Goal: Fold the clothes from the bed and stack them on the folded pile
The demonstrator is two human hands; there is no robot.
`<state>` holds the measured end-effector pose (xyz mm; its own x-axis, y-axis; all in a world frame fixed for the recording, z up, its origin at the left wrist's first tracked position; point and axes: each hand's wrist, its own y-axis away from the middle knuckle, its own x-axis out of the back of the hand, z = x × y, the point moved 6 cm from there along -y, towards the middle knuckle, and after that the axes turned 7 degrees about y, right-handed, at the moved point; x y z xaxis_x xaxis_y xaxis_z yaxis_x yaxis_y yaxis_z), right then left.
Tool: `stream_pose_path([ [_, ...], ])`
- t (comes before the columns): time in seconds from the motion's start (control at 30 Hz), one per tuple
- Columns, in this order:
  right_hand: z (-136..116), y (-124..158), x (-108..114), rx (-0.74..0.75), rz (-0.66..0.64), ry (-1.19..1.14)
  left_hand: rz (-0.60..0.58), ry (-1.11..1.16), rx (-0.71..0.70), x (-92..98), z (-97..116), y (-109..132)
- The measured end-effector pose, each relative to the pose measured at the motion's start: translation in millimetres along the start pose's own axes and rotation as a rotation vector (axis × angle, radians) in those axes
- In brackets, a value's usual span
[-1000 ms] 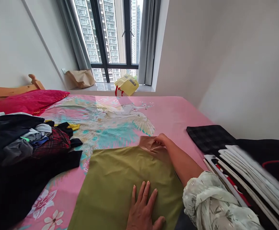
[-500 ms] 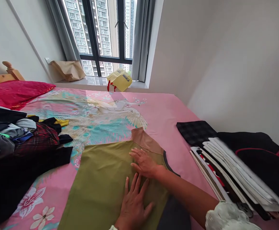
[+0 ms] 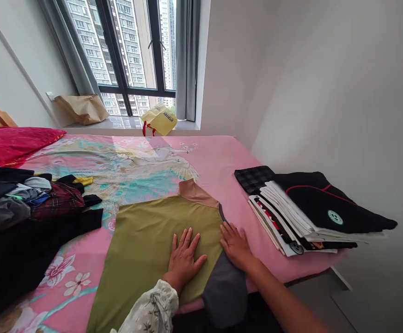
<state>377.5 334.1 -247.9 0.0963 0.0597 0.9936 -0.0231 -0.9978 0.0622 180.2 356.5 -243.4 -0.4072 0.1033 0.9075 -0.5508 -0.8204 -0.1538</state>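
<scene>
An olive-green shirt with a brownish-pink collar piece and a dark grey sleeve lies spread on the bed in front of me. Flat on its green body rests my left hand, fingers spread. At the shirt's right edge, where green meets grey, my right hand lies with its fingers stretched out over the cloth. Neither hand grips anything that I can see. The shirt's lower end runs out of view at the bottom.
To the right sits a stack of folded clothes, topped by a black garment. A loose heap of clothes lies left, near a red pillow. Pink bedding reaches the window ledge, which holds a paper bag and yellow bag.
My right hand has slid from the middle of the shirt to its right edge, by the grey sleeve. My left hand stays flat on the green cloth. The view has shifted right.
</scene>
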Motion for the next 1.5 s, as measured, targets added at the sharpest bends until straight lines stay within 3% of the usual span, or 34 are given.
stream_pose_path([
  [0.1, 67, 24, -3, -0.352, -0.013, 0.021, -0.064, -0.016, 0.112, 8.9, -10, 17],
  [0.17, 82, 37, 5, -0.408, 0.02, 0.007, -0.032, -0.067, 0.243, 23.6, -27, 36],
  [0.23, 66, 45, 19, -0.344, 0.102, -0.026, 0.021, -0.141, 0.385, 42.4, -47, 59],
  [0.33, 7, 52, 31, -0.163, 0.196, -0.088, 0.023, -0.222, 0.53, 64.4, -73, 97],
  [0.43, -39, 64, 12, 0.028, 0.16, -0.09, -0.038, -0.272, 0.57, 73.8, -95, 141],
  [0.5, -36, 78, -12, 0.04, 0.129, -0.051, -0.048, -0.307, 0.602, 78.3, -114, 177],
  [0.57, -8, 94, -31, -0.066, 0.151, -0.007, -0.025, -0.33, 0.66, 84.5, -133, 213],
  [0.63, 22, 110, -42, -0.156, 0.159, 0.014, 0.014, -0.328, 0.721, 91.7, -148, 240],
  [0.7, 39, 121, -41, -0.211, 0.156, -0.004, 0.057, -0.291, 0.77, 98.4, -154, 252],
  [0.8, 27, 126, -19, -0.22, 0.232, -0.095, 0.14, -0.248, 0.806, 107.6, -146, 245],
  [0.9, -17, 120, 8, -0.107, 0.326, -0.185, 0.195, -0.257, 0.841, 115.7, -131, 231],
  [1.03, -80, 98, 28, 0.065, 0.3, -0.21, 0.166, -0.143, 0.883, 119.4, -125, 229],
  [1.1, -102, 84, 31, 0.124, 0.268, -0.186, 0.165, -0.061, 0.892, 119.0, -129, 235],
  [1.17, -116, 69, 28, 0.167, 0.237, -0.144, 0.225, -0.019, 0.817, 120.9, -133, 237],
  [1.27, -117, 47, 12, 0.169, 0.189, -0.061, 0.337, 0.017, 0.578, 125.7, -137, 221],
  [1.33, -105, 37, -5, 0.108, 0.168, -0.01, 0.341, 0.05, 0.465, 126.6, -138, 196],
  [1.5, -78, 32, -38, 0.036, 0.215, 0.05, 0.071, 0.072, 0.399, 110.9, -142, 102],
])
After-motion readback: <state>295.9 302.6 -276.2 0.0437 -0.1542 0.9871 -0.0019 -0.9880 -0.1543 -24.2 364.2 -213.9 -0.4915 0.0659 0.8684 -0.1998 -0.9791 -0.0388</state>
